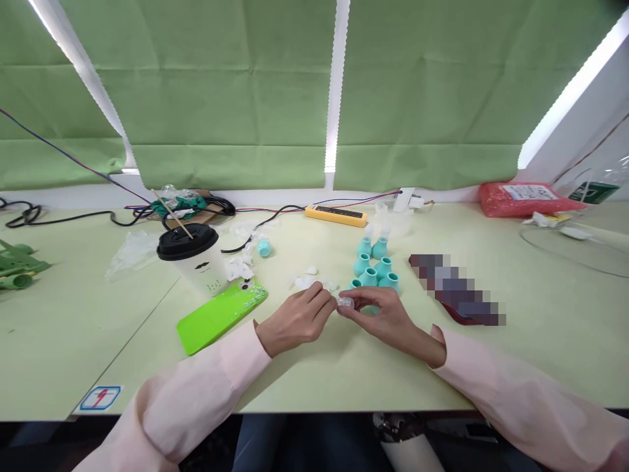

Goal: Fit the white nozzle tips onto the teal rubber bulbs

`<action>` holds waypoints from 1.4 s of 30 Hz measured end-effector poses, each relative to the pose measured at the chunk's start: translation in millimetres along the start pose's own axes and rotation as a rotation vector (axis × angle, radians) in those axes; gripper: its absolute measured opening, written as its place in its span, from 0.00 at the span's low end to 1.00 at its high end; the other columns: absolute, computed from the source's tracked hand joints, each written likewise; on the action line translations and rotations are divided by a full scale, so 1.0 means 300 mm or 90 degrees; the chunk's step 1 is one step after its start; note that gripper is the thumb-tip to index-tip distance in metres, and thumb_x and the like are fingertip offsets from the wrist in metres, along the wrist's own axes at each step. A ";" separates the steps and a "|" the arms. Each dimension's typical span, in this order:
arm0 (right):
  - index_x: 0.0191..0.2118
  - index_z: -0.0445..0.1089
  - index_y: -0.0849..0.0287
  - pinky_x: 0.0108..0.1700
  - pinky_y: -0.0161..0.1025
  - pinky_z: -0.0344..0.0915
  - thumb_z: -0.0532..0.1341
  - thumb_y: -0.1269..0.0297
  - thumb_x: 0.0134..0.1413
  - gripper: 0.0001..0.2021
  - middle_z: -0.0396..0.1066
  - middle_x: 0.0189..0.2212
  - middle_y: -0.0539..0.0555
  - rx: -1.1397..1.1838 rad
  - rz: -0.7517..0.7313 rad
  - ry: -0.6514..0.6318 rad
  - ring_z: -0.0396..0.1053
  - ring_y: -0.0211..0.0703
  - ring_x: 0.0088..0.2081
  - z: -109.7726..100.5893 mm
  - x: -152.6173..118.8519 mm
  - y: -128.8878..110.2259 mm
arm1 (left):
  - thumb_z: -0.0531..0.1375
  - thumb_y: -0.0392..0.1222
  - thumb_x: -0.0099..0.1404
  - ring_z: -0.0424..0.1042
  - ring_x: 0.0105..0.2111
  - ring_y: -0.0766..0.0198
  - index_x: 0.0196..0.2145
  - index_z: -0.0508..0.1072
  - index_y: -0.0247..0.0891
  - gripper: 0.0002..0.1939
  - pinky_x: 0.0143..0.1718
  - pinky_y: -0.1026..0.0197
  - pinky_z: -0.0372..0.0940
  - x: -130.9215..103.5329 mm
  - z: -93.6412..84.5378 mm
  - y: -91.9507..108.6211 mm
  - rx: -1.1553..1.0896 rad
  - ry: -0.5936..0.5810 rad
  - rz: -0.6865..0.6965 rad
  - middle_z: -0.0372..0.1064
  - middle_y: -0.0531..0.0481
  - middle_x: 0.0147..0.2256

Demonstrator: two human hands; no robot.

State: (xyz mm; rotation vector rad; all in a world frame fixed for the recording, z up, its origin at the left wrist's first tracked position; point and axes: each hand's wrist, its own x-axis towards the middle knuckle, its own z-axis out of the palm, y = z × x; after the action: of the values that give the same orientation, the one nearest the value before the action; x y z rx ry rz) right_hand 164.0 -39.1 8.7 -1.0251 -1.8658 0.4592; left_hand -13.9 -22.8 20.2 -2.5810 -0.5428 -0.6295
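Observation:
My right hand (386, 319) pinches a small clear plastic piece (346, 302) between thumb and fingertips, low over the table. My left hand (301, 318) is closed, its fingertips meeting at the left end of that piece; what they grip is hidden. Just behind my right hand stand several teal bottle-shaped pieces (369, 276) with open necks, close together; my hand partly covers the nearest ones. Two at the back seem to have clear tops. Small white translucent bits (305, 280) lie behind my left hand. Farther back, another teal piece (264, 247) lies apart from the group.
To the left are a lidded paper cup (204, 272) with a stirrer and a bright green phone case (216, 320). A dark red-edged phone (455, 292), blurred, lies right. A yellow power strip (336, 216), cables and a red package (525, 198) line the back.

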 end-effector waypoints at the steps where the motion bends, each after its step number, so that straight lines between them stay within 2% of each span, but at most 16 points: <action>1: 0.29 0.70 0.61 0.23 0.34 0.67 0.59 0.63 0.43 0.08 0.71 0.22 0.53 0.007 0.004 0.000 0.68 0.37 0.23 0.000 0.000 0.000 | 0.45 0.30 0.61 0.59 0.29 0.63 0.31 0.63 0.31 0.08 0.25 0.63 0.58 0.001 0.004 0.001 0.009 0.000 -0.004 0.62 0.46 0.27; 5: 0.30 0.70 0.61 0.25 0.35 0.69 0.60 0.63 0.42 0.08 0.71 0.24 0.53 0.031 0.011 -0.013 0.67 0.37 0.23 -0.001 0.002 0.002 | 0.45 0.34 0.62 0.60 0.30 0.63 0.29 0.62 0.33 0.08 0.23 0.64 0.57 0.006 0.023 0.005 -0.045 -0.002 -0.087 0.61 0.48 0.26; 9: 0.32 0.70 0.61 0.25 0.35 0.68 0.60 0.62 0.42 0.10 0.71 0.24 0.52 0.043 -0.015 -0.028 0.66 0.36 0.22 -0.004 0.007 0.009 | 0.45 0.37 0.62 0.61 0.26 0.67 0.32 0.61 0.34 0.07 0.24 0.65 0.58 0.008 0.021 0.002 -0.223 -0.014 -0.201 0.62 0.50 0.26; 13: 0.32 0.70 0.60 0.26 0.35 0.68 0.60 0.61 0.42 0.10 0.71 0.24 0.53 0.042 -0.007 -0.012 0.66 0.36 0.23 -0.009 0.008 0.011 | 0.47 0.38 0.62 0.61 0.25 0.70 0.34 0.63 0.35 0.08 0.25 0.67 0.59 0.009 0.003 -0.013 -0.359 0.035 -0.259 0.63 0.51 0.26; 17: 0.31 0.70 0.60 0.25 0.34 0.68 0.60 0.61 0.42 0.10 0.72 0.25 0.53 0.038 -0.016 -0.009 0.68 0.38 0.24 -0.009 0.008 0.010 | 0.54 0.40 0.58 0.62 0.29 0.67 0.34 0.68 0.35 0.08 0.27 0.65 0.61 0.015 -0.002 -0.028 -0.417 0.122 -0.205 0.66 0.48 0.27; 20: 0.31 0.70 0.60 0.24 0.34 0.68 0.60 0.61 0.42 0.09 0.72 0.25 0.53 0.046 -0.017 -0.018 0.67 0.37 0.24 -0.006 0.007 0.010 | 0.54 0.38 0.58 0.62 0.30 0.67 0.30 0.70 0.35 0.07 0.30 0.64 0.62 0.016 0.003 -0.036 -0.425 0.130 -0.161 0.67 0.47 0.27; 23: 0.31 0.71 0.61 0.23 0.34 0.67 0.61 0.62 0.41 0.09 0.71 0.23 0.53 0.056 0.018 -0.024 0.66 0.36 0.22 -0.003 0.005 0.008 | 0.51 0.35 0.60 0.60 0.31 0.65 0.31 0.69 0.34 0.07 0.30 0.63 0.61 0.010 0.002 -0.036 -0.309 0.097 -0.095 0.67 0.46 0.28; 26: 0.30 0.71 0.62 0.23 0.34 0.68 0.60 0.62 0.41 0.10 0.70 0.21 0.52 0.084 0.066 -0.038 0.66 0.36 0.20 -0.001 0.003 0.007 | 0.46 0.32 0.61 0.59 0.33 0.62 0.33 0.66 0.32 0.10 0.29 0.62 0.61 0.004 -0.004 -0.027 -0.146 0.013 -0.022 0.65 0.44 0.30; 29: 0.30 0.71 0.62 0.23 0.34 0.68 0.60 0.61 0.41 0.10 0.70 0.21 0.52 0.098 0.069 -0.053 0.66 0.36 0.21 0.001 0.002 0.011 | 0.44 0.33 0.62 0.59 0.33 0.62 0.31 0.64 0.33 0.10 0.31 0.61 0.60 0.008 -0.011 -0.019 -0.135 -0.042 -0.028 0.63 0.45 0.29; 32: 0.30 0.70 0.61 0.23 0.34 0.67 0.60 0.61 0.41 0.10 0.70 0.22 0.52 0.090 0.035 -0.063 0.66 0.36 0.21 0.001 0.004 0.013 | 0.46 0.36 0.62 0.59 0.33 0.64 0.29 0.63 0.34 0.08 0.32 0.61 0.60 0.015 -0.016 -0.016 -0.301 -0.048 -0.114 0.62 0.47 0.28; 36: 0.32 0.69 0.59 0.25 0.33 0.65 0.59 0.61 0.43 0.09 0.69 0.22 0.51 0.041 -0.037 -0.075 0.65 0.35 0.22 -0.009 0.008 0.006 | 0.48 0.41 0.60 0.60 0.27 0.69 0.29 0.62 0.34 0.08 0.29 0.64 0.61 0.021 -0.020 -0.028 -0.675 -0.093 -0.310 0.60 0.50 0.27; 39: 0.33 0.68 0.59 0.27 0.33 0.64 0.58 0.62 0.45 0.09 0.69 0.22 0.51 -0.016 -0.115 -0.090 0.65 0.35 0.23 -0.016 0.006 0.005 | 0.49 0.45 0.59 0.60 0.23 0.72 0.28 0.62 0.33 0.11 0.25 0.66 0.60 0.021 -0.016 -0.055 -0.922 -0.120 -0.413 0.58 0.52 0.24; 41: 0.34 0.68 0.60 0.27 0.33 0.63 0.58 0.63 0.46 0.08 0.68 0.22 0.51 -0.051 -0.153 -0.099 0.65 0.35 0.24 -0.016 0.002 0.010 | 0.49 0.46 0.59 0.60 0.23 0.71 0.28 0.61 0.33 0.12 0.25 0.66 0.60 0.017 -0.011 -0.078 -0.961 -0.090 -0.443 0.57 0.53 0.23; 42: 0.34 0.67 0.60 0.27 0.33 0.62 0.57 0.63 0.47 0.08 0.68 0.22 0.51 -0.069 -0.169 -0.102 0.65 0.35 0.24 -0.015 -0.001 0.013 | 0.48 0.46 0.60 0.60 0.23 0.71 0.29 0.62 0.33 0.12 0.25 0.65 0.60 0.015 -0.008 -0.089 -0.918 -0.071 -0.452 0.57 0.53 0.23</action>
State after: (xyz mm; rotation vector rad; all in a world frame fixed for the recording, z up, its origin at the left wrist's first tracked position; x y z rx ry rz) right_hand 169.7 -37.7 8.1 -0.8137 -2.1536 0.2917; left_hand -23.4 -0.6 32.6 -3.6923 -1.4907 -1.5386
